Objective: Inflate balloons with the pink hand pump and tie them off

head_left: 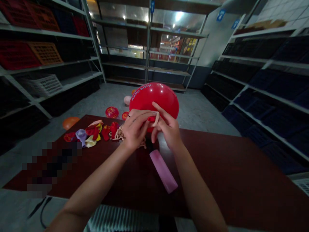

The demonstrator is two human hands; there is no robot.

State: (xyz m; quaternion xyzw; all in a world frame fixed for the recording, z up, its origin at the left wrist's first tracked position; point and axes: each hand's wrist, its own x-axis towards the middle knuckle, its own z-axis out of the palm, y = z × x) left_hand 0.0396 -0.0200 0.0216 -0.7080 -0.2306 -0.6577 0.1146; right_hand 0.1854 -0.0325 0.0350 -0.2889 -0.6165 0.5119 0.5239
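Observation:
A large inflated red balloon [159, 96] with "hello kitty" lettering is held over the table's far edge. My left hand [136, 127] is closed at its neck, fingers bent around it. A cream string [156, 119] loops beside the red neck between my hands. My right hand [170, 130] has the string at its thumb and bent fingers, while its index finger stretches along the balloon. The knot area is partly hidden by my fingers. Below my hands lies a pink tube-shaped balloon pump [164, 172] with a dark end.
Limp balloons [91, 133] of several colours and a heap of cream string [118, 133] lie on the left of the dark table [217, 167]. An orange balloon [70, 122] and a patterned red balloon [112, 112] are beyond it. Shelves [147, 64] surround the room.

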